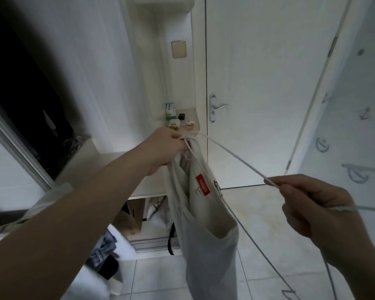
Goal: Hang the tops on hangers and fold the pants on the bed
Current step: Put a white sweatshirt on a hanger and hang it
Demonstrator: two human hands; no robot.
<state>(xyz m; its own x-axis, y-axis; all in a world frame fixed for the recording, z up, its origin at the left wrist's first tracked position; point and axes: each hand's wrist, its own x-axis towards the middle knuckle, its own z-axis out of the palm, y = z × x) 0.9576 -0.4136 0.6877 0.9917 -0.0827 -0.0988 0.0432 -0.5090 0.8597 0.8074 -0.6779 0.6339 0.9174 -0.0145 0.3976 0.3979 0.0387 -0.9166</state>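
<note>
A cream top with a red neck label hangs in mid-air at the centre. My left hand grips its upper edge, bunched together with one end of a thin white hanger. The hanger's wire runs down and to the right into my right hand, whose fingers are curled round it. More of the wire goes on past that hand, to the right and down towards the floor. The lower part of the top is cut off by the frame's bottom edge.
A white door with a metal handle is straight ahead. A wall niche to its left holds small items. A dark open wardrobe is at the left, and a clothes pile lies below. White fabric with an anchor print fills the right.
</note>
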